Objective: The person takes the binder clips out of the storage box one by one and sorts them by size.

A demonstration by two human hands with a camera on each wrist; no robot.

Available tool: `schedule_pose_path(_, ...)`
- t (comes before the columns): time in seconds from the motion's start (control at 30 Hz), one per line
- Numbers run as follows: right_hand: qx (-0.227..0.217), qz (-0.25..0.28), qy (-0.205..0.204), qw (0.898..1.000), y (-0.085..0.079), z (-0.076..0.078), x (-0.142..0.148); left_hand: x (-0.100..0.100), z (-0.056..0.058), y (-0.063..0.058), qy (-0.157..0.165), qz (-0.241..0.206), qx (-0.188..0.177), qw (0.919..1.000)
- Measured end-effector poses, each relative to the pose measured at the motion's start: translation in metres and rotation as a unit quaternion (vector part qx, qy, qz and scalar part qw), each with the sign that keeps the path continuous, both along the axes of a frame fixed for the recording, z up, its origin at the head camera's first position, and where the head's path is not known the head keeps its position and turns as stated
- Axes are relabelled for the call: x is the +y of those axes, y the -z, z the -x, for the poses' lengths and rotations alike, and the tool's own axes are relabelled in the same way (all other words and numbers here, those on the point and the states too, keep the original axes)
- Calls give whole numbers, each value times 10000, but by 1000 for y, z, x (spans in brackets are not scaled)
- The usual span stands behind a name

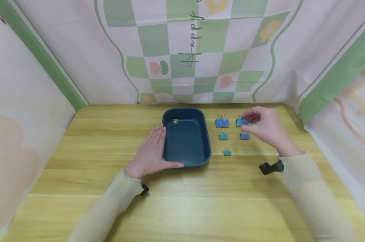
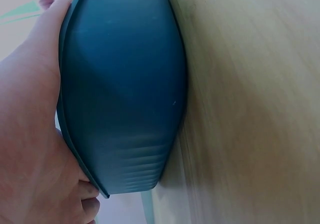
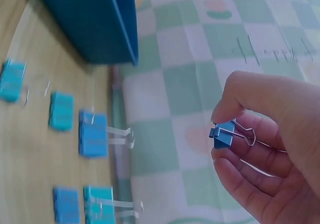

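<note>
In the head view my left hand rests against the left side of a dark blue box. Its fingers lie straight along the rim, and the thumb stretches along the near edge. A small gold-coloured clip lies inside the box, near the far left corner. My right hand is raised over the clips at the right. Between thumb and fingers it pinches a blue binder clip with silver wire handles. Under and beside that hand lie a teal binder clip, partly covered, and a smaller blue one.
Closer to the box stand a large blue binder clip, a teal clip and a small teal clip. The wooden table ends at a checked cloth behind. Black wrist mounts stick out from the sleeves.
</note>
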State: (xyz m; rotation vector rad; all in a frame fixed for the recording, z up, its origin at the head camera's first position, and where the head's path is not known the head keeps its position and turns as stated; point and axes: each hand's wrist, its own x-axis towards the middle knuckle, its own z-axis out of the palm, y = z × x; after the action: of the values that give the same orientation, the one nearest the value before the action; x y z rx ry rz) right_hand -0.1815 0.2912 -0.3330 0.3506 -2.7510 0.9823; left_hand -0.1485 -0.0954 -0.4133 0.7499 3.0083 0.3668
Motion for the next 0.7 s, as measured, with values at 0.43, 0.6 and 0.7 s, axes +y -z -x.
schedule_pose_path(0.43,-283,-462,-302,9981,16,-9,35,-2,0,1,5,-58,-13,10000)
schedule_pose_path(0.6,-709,-528,-501,9948,34,-12,43,-1,0,1,2,-31,14,10000)
schedule_pose_path(0.7,-863,-580,-550,9931,47,-15,47,-1,1,2,33,-61,88,9999)
